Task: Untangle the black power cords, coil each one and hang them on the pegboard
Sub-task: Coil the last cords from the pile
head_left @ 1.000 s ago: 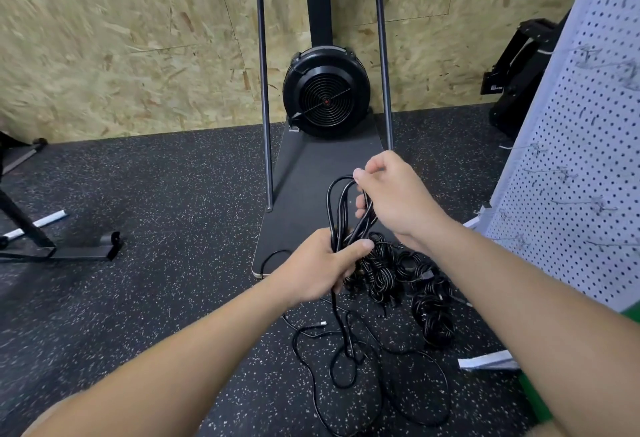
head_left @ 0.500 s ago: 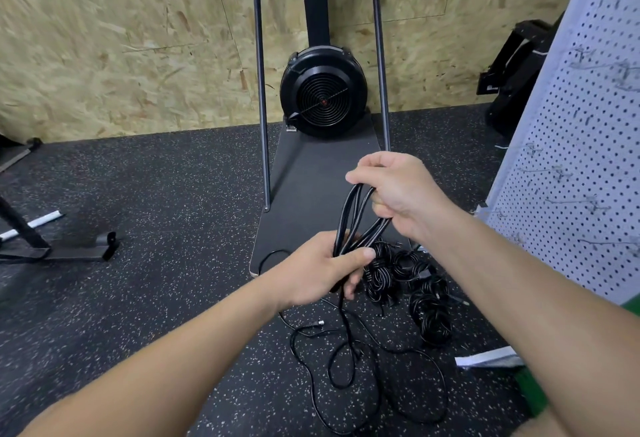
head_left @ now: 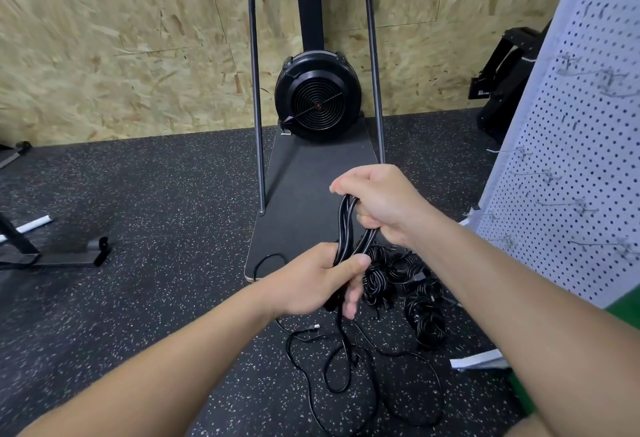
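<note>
Power cord [head_left: 346,229] bunched in loops between both hands, above floor [head_left: 156,229]. Left hand [head_left: 322,281] fingers curled round lower bunch; right hand [head_left: 377,201] fist clamped round top bend. Tail [head_left: 346,367] trails loose on floor. Looks limp, light, springy; best held mid-bundle. Coiled cords [head_left: 408,284] lie beside; pegboard [head_left: 571,159] at right.

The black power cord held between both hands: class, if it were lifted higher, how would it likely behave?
The black power cord is probably floppy: its loops bend between the left hand and right hand, and its tail sags to the floor. It likely snags, since the trailing loops cross each other. It seems light, gripped easily.
</note>
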{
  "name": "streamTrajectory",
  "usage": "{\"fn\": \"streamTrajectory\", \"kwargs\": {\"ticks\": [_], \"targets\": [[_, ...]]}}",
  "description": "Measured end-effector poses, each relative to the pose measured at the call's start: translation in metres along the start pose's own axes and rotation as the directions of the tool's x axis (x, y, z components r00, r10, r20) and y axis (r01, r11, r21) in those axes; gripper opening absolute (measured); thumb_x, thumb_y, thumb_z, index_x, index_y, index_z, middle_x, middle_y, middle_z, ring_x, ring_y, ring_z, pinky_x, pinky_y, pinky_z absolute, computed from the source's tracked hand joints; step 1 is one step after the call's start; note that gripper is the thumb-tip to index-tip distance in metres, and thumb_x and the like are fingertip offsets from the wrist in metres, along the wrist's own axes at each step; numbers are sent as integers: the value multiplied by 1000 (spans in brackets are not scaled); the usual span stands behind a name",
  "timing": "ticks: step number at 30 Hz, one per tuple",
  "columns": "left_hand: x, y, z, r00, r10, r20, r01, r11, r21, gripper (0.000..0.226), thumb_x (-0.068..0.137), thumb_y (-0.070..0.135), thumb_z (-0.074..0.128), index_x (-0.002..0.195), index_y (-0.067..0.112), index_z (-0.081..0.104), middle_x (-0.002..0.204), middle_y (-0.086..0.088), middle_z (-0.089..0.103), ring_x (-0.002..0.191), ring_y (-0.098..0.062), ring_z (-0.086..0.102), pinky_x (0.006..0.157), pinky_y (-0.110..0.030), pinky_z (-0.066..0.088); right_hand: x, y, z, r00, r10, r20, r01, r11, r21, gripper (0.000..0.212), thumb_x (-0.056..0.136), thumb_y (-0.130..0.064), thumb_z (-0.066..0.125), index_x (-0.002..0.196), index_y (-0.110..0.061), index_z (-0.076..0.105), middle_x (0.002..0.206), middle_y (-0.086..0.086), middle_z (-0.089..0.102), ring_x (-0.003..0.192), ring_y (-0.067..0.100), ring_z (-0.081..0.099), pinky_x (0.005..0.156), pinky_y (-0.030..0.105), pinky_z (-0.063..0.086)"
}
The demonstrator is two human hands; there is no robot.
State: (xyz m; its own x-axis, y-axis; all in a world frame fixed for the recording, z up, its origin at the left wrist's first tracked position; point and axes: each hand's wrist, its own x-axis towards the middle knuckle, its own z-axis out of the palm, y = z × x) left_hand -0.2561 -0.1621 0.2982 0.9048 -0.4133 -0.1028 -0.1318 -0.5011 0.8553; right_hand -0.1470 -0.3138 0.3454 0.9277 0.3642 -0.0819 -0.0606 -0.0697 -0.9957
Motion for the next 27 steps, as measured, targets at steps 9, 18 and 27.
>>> {"fn": "streamTrajectory", "kwargs": {"ticks": [9, 18, 27], "targets": [[17, -10, -1, 942, -36, -334, -52, 966, -253, 43, 120, 35, 41, 85, 9, 40, 66, 1, 27, 57, -21, 29, 62, -43, 49, 7, 10, -5, 996, -78, 45, 72, 991, 114, 62, 93, -68, 73, 136, -24, 70, 124, 9, 74, 99, 22, 79, 101, 48, 61], [30, -20, -51, 750, -295, -592, -134, 808, -573, 38, 117, 41, 48, 87, 19, 49, 69, 3, 30, 59, -16, 32, 57, -32, 42, -31, 75, 25, 813, 366, 453, -197, 905, -377, 83, 87, -79, 73, 146, -25, 49, 130, -3, 71, 124, 10, 66, 120, 40, 38], [28, -41, -77, 625, -377, -684, -68, 846, -528, 36, 116, 39, 47, 85, 21, 46, 65, 5, 30, 56, -16, 30, 53, -29, 45, -22, 60, 13, 978, -50, 202, 161, 793, -587, 13, 93, -20, 88, 86, -18, 77, 67, -7, 76, 57, 7, 69, 56, 21, 48]]}}
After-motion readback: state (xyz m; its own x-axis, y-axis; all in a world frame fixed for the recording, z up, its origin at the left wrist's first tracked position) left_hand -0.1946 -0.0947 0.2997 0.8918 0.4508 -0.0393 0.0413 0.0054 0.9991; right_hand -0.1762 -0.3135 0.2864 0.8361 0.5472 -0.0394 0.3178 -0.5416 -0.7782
